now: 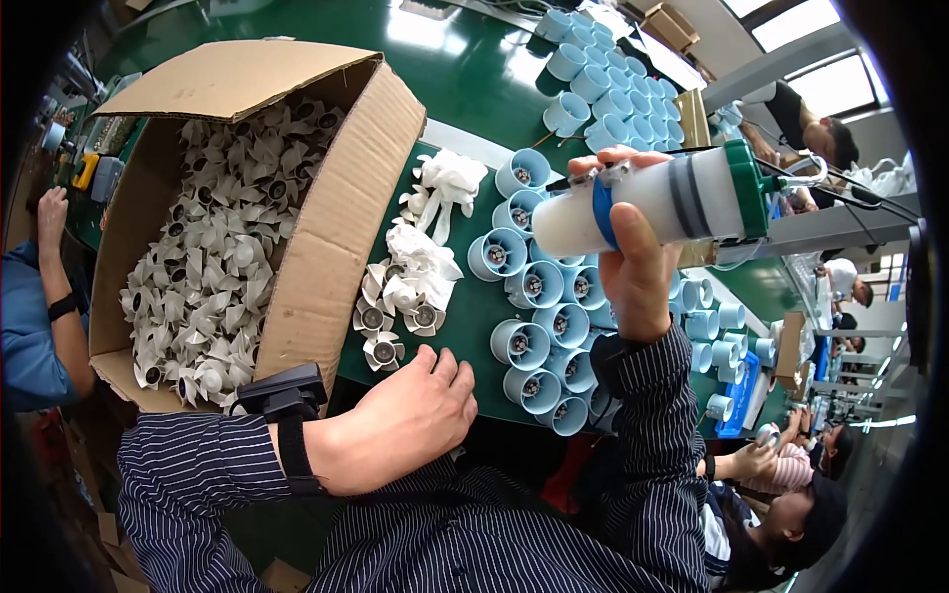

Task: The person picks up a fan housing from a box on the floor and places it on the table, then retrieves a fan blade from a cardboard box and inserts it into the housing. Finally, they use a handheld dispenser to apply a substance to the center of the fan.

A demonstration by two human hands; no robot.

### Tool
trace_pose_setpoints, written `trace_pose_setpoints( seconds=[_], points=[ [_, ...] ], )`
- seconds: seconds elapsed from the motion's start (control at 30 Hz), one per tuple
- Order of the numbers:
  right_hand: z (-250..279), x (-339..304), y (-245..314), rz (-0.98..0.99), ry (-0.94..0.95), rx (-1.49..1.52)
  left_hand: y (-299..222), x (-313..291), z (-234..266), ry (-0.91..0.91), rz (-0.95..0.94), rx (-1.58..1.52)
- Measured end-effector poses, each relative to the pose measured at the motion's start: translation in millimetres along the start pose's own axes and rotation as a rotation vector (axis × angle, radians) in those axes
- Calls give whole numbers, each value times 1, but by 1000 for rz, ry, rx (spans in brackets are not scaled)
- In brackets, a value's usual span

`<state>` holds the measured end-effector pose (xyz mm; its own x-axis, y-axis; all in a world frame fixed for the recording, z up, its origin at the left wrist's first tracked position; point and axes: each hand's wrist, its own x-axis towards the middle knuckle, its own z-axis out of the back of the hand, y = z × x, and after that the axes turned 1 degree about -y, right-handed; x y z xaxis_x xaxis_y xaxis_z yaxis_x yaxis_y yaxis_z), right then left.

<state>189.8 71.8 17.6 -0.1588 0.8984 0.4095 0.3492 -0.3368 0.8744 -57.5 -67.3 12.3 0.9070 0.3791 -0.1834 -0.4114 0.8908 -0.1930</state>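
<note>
My right hand [633, 247] is wrapped round a white cylindrical tool [657, 203] with a blue band, dark stripes and a green end cap. A metal hook at the cap holds it to a hanging line. The tool lies nearly level above light-blue round housings [534, 287], which stand mouth up with small metal parts inside. At the table's near edge my left hand [420, 405] is empty, its fingers stretched out. Just beyond its fingertips lie several loose grey fan impellers [384, 350] beside crumpled white gloves [423, 262].
An open cardboard box [341, 217] full of grey impellers takes up the left of the green table [465, 59]. More blue housings [618, 94] stand in rows at the back. A blue tray [736, 395] lies at right. Other people sit along both sides.
</note>
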Motion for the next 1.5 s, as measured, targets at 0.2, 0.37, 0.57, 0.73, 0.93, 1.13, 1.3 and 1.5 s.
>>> trace_pose_setpoints(
  seconds=[0.2, 0.37, 0.57, 0.73, 0.93, 1.13, 1.3, 1.5],
  points=[
    [7, 30, 4, 46, -50, -78, -1, 0, -3, -39, 10, 24],
    [18, 51, -16, 32, -97, -162, 0, 0, 4, 22, -1, -7],
    [18, 58, -33, 11, -91, -182, 1, 0, 2, -3, -1, 4],
    [21, 59, -42, 24, -98, -144, 1, -1, -1, -92, 4, 16],
    [23, 59, -46, 28, -108, -111, 1, 0, -2, -89, 9, 11],
    [25, 60, -46, 25, -108, -128, 1, 1, -4, -102, 9, 27],
    [25, 60, -46, 19, -124, -158, 1, 2, 5, 5, 14, -66],
    [28, 60, -43, 18, -125, -169, 2, 2, 8, 55, 9, -90]
  ],
)
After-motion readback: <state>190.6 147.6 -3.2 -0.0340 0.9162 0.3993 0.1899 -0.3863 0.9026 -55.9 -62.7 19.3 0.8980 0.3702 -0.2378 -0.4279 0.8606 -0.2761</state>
